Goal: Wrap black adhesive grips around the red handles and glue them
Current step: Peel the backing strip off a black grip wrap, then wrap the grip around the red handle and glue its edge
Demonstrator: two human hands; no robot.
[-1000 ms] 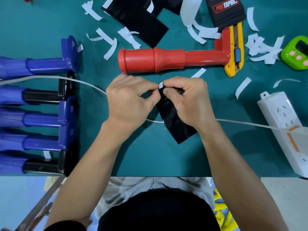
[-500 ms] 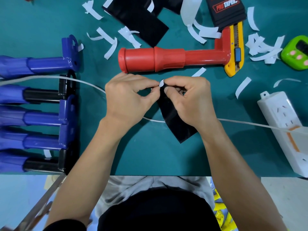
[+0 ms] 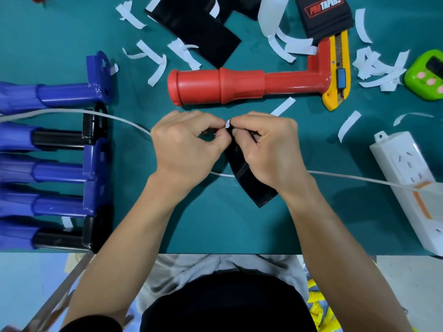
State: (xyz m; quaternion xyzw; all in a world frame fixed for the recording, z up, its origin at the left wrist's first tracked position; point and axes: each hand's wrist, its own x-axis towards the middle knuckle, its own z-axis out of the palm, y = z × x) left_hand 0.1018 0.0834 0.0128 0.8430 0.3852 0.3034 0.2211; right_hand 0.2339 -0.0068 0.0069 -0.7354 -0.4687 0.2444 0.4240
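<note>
1. At the centre of the frame, a black adhesive grip point(image 3: 251, 185) is being pinched at its upper corner by the left hand point(image 3: 184, 149) and the right hand point(image 3: 268, 149), fingertips meeting
2. A white backing tab point(image 3: 228, 122) is being shown at that corner
3. The red handle point(image 3: 239, 86) is being left lying on the teal desk point(image 3: 215, 231) just above the hands, untouched

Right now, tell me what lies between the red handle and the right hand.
In the head view, one white paper strip lies on the teal mat between the red handle and the right hand; otherwise bare.
</note>
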